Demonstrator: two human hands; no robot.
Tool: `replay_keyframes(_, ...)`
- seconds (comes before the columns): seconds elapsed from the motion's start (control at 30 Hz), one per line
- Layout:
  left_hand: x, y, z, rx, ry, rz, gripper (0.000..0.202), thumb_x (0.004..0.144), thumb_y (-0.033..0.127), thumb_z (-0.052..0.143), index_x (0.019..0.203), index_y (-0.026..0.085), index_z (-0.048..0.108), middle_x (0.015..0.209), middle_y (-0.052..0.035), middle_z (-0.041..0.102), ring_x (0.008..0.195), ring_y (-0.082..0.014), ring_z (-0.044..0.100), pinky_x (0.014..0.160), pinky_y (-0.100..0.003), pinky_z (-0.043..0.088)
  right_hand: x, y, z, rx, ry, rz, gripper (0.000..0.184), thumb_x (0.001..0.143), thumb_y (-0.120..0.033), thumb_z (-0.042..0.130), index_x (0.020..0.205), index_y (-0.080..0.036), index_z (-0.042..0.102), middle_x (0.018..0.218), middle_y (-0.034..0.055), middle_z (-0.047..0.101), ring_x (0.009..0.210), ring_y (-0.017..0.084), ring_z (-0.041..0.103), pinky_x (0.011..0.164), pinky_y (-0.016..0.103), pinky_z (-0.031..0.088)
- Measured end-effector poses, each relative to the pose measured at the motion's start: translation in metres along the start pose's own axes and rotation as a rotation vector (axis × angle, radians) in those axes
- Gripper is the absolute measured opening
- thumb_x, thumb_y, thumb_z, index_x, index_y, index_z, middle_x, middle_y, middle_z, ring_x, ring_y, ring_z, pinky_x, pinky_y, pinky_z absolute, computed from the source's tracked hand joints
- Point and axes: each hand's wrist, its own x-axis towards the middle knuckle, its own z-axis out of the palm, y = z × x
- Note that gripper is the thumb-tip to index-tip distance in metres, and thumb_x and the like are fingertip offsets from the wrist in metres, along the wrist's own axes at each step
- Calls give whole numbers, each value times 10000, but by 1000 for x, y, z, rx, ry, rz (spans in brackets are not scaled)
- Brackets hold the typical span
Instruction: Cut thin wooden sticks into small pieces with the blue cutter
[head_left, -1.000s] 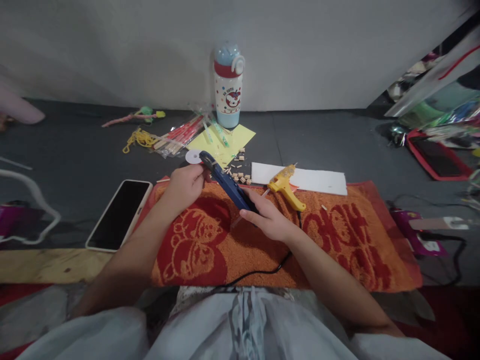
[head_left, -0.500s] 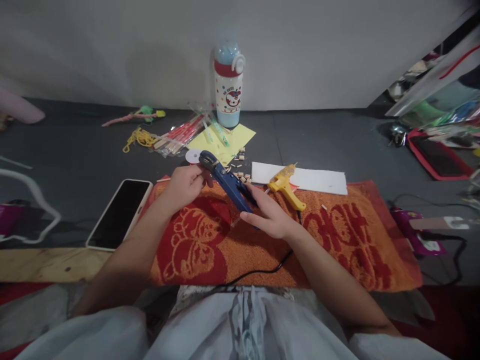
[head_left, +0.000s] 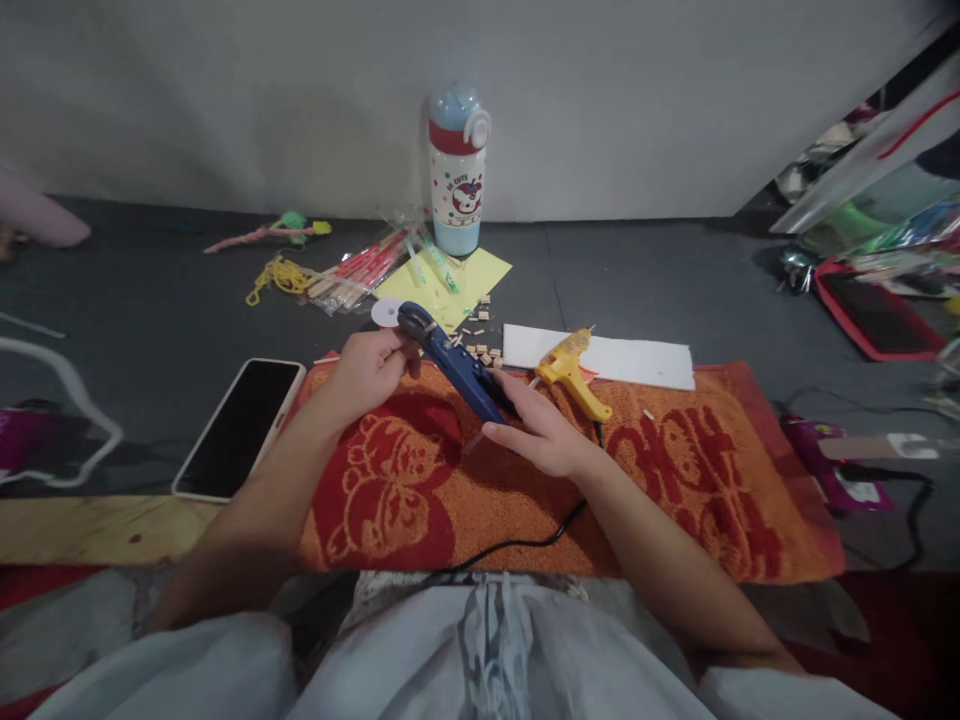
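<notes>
A long, dark blue hand tool (head_left: 457, 370) with a rounded head slants above the orange and red towel (head_left: 525, 510); its exact kind is unclear. My right hand (head_left: 547, 430) grips its lower end, thumb along the near side and fingers along the far side. By the tool's head, my left hand (head_left: 375, 370) is closed with curled fingers; what they pinch, if anything, is hidden. A yellow glue gun (head_left: 570, 372) lies just beyond my right hand, partly on a white board (head_left: 637, 360). Several small cut wood pieces (head_left: 487, 355) are scattered behind the tool.
A drink bottle (head_left: 457, 180) stands against the wall on yellow paper (head_left: 480, 275). Packaged sticks (head_left: 364, 270) and yellow cord (head_left: 277, 278) lie left of it. A phone (head_left: 238, 430) rests by my left forearm. The black cable (head_left: 517, 545) crosses the towel; a purple box (head_left: 840, 465) sits right.
Almost nothing differs. My left fingers have shifted very slightly by the tool's head; the tool and my right hand hold about the same place.
</notes>
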Motion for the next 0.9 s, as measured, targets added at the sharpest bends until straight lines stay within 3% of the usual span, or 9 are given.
replay_keyframes(0.33, -1, -2, 2, 40, 60, 1, 240, 738, 163, 396, 566, 166, 563, 562, -4, 615, 550, -116, 531, 571, -229, 374, 1, -3, 3, 59, -3, 32, 581, 904, -435, 454, 1395, -140, 357, 1366, 149, 507, 1238, 299, 490, 1051, 460, 373)
replay_keyframes(0.67, -5, 1, 17, 96, 230, -53, 232, 788, 174, 382, 575, 187, 473, 563, -20, 560, 544, -126, 507, 547, -255, 346, 3, -4, 13, 313, -1, 79, 624, 890, -520, 451, 1401, -173, 365, 1408, 114, 472, 1302, 266, 429, 1109, 435, 299)
replay_keyframes(0.9, -6, 5, 19, 10, 283, -50, 253, 838, 209, 384, 591, 196, 435, 547, 1, 542, 524, -109, 485, 535, -245, 345, 1, -2, 17, 516, -14, 141, 600, 854, -535, 514, 1352, -211, 433, 1276, 78, 555, 1131, 237, 530, 1011, 400, 402)
